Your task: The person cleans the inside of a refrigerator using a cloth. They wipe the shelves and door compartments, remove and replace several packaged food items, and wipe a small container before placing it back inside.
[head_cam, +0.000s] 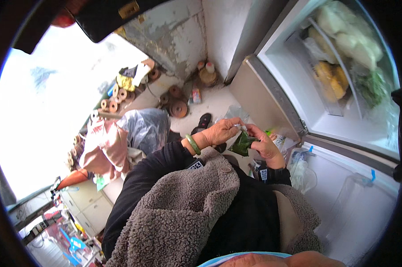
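A small clear plastic bag with dark green leaves [241,144] hangs between my two hands, in front of my body. My left hand [223,131], with a green bangle at the wrist, pinches the gathered top of the bag. My right hand [264,145] grips the same top from the other side, its fingers bent by the leaves. To the right stands an opened refrigerator [281,55]. Inside are bagged yellow food [332,80], a bag of leafy greens [372,88] and pale filled bags [351,33].
The refrigerator's lower door [354,197] stands at the right with clear bags. Left are a large plastic bag [147,128], a pink cloth [107,147] and several spools [113,106] along the sill. A round brown object [178,109] and a small box [196,95] lie on the floor.
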The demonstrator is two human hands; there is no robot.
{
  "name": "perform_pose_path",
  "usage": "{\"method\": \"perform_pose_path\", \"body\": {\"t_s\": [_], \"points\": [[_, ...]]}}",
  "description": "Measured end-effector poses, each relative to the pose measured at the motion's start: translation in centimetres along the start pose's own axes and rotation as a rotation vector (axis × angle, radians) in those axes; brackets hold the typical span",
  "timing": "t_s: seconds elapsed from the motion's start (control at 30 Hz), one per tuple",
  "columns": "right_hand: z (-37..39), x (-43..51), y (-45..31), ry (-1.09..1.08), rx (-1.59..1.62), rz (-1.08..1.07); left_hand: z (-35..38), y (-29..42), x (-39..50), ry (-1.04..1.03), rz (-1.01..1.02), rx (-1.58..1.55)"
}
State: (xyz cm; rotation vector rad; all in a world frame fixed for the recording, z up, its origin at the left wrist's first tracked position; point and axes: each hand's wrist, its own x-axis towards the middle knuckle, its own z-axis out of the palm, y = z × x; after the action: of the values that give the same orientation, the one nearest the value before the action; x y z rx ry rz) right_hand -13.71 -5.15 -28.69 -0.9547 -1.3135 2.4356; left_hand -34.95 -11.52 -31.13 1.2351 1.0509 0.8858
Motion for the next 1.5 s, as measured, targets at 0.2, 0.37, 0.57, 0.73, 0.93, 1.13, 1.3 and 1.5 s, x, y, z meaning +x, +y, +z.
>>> {"method": "perform_pose_path", "body": {"t_s": [0.2, 0.37, 0.57, 0.73, 0.93, 1.13, 1.3, 1.5], "points": [[0.2, -2.6, -3.5, 0.069, -0.027, -0.043, -1.0, 5.8, 2.8, -0.061, 0.070, 0.114], [0.8, -4.8, -5.0, 0.154, 0.412, -0.219, -4.6, 9.6, 4.4, 0.021, 0.049, 0.291], [0.3, -7.5, -6.8, 0.733, -0.670, -0.613, -9.9, 14.2, 4.2, -0.218, 0.393, 0.652], [0.5, -8.9, -7.6, 0.547, 0.636, -0.756, -10.4, 16.2, 6.6, -0.275, 0.717, 0.943], [2.0, -7.7, -8.5, 0.925, 0.400, -0.773, -6.9, 17.8, 10.7, -0.147, 1.017, 0.685], [3.4, -5.9, -8.2, 1.129, 0.262, -0.714, -5.8, 17.9, 12.5, -0.245, 0.835, 0.506], [4.4, -4.9, -7.0, 1.167, 0.107, -0.697, -6.4, 17.5, 12.7, -0.360, 0.680, 0.349], [5.9, -4.0, -6.2, 1.174, -0.390, -0.437, -6.1, 17.3, 12.7, -0.450, 0.716, 0.424]]}}
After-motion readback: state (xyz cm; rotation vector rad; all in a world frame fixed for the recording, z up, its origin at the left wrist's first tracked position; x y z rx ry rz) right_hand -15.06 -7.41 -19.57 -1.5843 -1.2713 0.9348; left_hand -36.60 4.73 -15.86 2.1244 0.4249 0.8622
